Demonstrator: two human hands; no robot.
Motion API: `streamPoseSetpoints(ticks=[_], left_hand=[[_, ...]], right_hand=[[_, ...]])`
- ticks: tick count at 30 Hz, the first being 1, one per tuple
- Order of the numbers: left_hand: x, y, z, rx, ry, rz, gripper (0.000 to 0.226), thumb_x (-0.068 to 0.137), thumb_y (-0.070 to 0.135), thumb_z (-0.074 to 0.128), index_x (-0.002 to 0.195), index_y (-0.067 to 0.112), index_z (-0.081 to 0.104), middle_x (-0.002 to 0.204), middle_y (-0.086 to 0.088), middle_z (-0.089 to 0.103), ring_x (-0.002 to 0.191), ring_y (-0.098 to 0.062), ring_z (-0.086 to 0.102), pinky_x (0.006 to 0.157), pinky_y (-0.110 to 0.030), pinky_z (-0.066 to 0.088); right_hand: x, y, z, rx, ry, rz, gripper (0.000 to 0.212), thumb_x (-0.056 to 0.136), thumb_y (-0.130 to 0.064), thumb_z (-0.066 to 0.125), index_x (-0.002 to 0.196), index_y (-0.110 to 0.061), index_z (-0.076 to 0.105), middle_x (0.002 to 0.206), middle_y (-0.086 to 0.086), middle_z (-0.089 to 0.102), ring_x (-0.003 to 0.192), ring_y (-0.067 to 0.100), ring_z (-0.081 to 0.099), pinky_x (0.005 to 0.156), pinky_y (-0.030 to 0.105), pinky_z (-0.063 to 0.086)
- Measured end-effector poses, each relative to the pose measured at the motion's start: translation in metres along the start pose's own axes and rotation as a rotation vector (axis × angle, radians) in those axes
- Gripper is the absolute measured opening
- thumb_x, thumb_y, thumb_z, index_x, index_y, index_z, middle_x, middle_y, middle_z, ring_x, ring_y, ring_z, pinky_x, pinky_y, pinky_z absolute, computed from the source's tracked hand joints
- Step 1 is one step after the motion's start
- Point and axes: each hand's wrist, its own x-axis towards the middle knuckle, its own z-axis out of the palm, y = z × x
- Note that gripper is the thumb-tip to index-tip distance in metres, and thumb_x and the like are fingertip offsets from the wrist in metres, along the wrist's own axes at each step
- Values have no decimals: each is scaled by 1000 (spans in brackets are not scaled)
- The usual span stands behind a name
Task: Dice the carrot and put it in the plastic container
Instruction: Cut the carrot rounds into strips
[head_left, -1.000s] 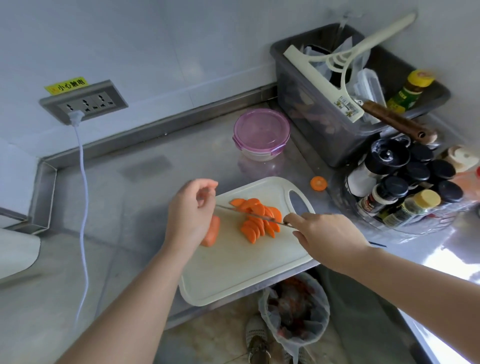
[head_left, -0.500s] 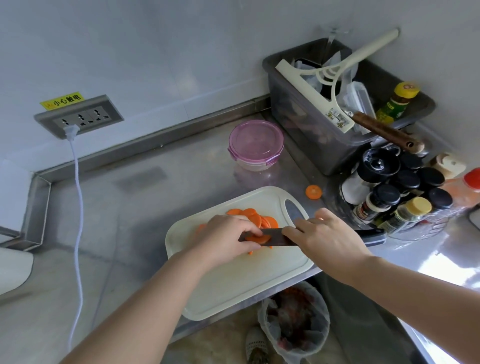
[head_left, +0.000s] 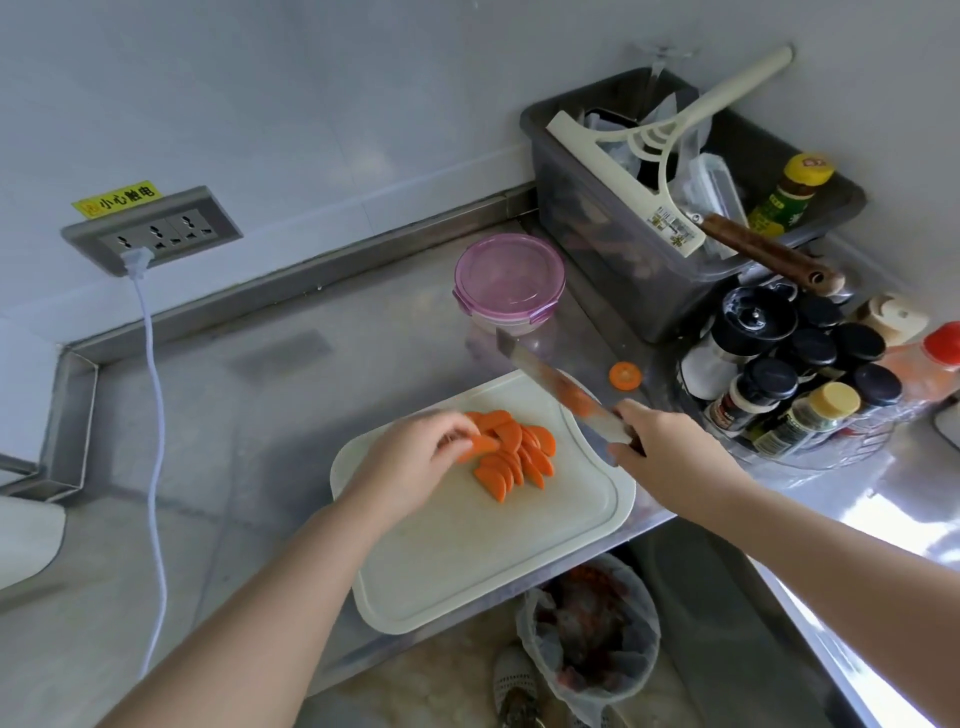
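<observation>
A stainless steel counter (head_left: 249, 426) meets a plain white wall (head_left: 311, 93). A grey socket panel (head_left: 153, 233) is on this wall. Strong light shines on the counter's right side, above a beige floor (head_left: 441, 675).

1. Countertop (head_left: 291, 395): sheet metal with a dull sheen and hard glare along the right edge.
2. Cutting board (head_left: 467, 561): white plastic, matt.
3. Knife (head_left: 558, 392): polished metal blade that mirrored orange.
4. Plastic container (head_left: 509, 275): clear body, glossy translucent pink lid.
5. Storage bin (head_left: 597, 260): smoky grey translucent plastic.
6. Handle (head_left: 769, 254) resting on the bin: dark wood, smooth.
7. Carrot slices (head_left: 514, 460): smooth cut faces, no gloss.
</observation>
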Motion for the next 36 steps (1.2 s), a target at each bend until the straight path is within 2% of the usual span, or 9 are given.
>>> streamPoseSetpoints(ticks=[6, 14, 17, 19, 21, 28, 31, 34, 36], left_hand=[[4, -11, 31, 166, -200, 48, 10, 89, 18, 63, 97, 20, 68, 103, 9, 65, 91, -8, 58, 83, -30, 46], [14, -12, 41, 127, -16, 3, 17, 86, 31, 49, 96, 30, 62, 101, 8, 60, 87, -21, 64, 75, -43, 52], [13, -6, 43, 117, -50, -43, 26, 89, 19, 61, 114, 27, 61, 115, 10, 57, 93, -10, 63, 84, -29, 49], [10, -3, 42, 87, -122, -74, 47, 85, 18, 68, 127, 28, 52, 126, 12, 51, 101, -2, 59, 80, -2, 34], [7, 0, 41, 128, -183, -68, 61, 82, 20, 70, 136, 28, 42, 135, 12, 42, 116, -3, 51, 78, 7, 17], [9, -1, 42, 183, -267, -47, 76, 82, 19, 72, 145, 28, 30, 144, 7, 28, 122, -13, 51, 89, -13, 28], [5, -3, 42, 143, -245, -54, 74, 80, 20, 74, 142, 27, 35, 142, 8, 30, 115, -10, 54, 87, -11, 31], [0, -4, 40, 84, -151, -48, 54, 79, 12, 73, 126, 24, 50, 122, 14, 39, 98, -4, 58, 81, -11, 35], [-2, -9, 39, 75, -147, -23, 36, 80, 2, 68, 109, 19, 57, 113, 12, 44, 91, -4, 59, 86, -21, 44]], right_hand=[[0, 1, 6, 84, 34, 61, 16, 93, -17, 53, 87, -22, 39, 65, -6, 47, 60, 18, 46, 52, 30, 34], [-6, 1, 4, 96, 21, 81, 9, 94, -19, 51, 93, -22, 43, 67, -6, 50, 59, 12, 46, 50, 27, 31], [-6, 0, 3, 94, 21, 80, 10, 95, -19, 52, 95, -24, 42, 68, -7, 51, 60, 13, 47, 50, 25, 32], [-6, 0, 4, 90, 20, 85, 10, 94, -19, 52, 95, -23, 43, 68, -9, 49, 61, 14, 47, 51, 26, 34], [-6, -1, 5, 86, 20, 88, 7, 94, -19, 53, 98, -20, 48, 67, -9, 48, 64, 18, 48, 52, 28, 35], [-7, -4, 6, 68, 25, 57, 14, 94, -20, 53, 108, -16, 53, 65, -12, 43, 65, 17, 45, 49, 21, 30], [-7, -4, 6, 72, 15, 50, 16, 95, -21, 53, 110, -16, 53, 66, -14, 42, 60, 9, 43, 49, 20, 29], [-7, -3, 7, 68, 7, 48, 17, 95, -21, 53, 111, -15, 53, 66, -14, 43, 59, 6, 43, 50, 19, 30], [-7, -3, 8, 64, 3, 48, 16, 95, -21, 53, 110, -16, 53, 66, -14, 44, 59, 7, 43, 50, 20, 31]])
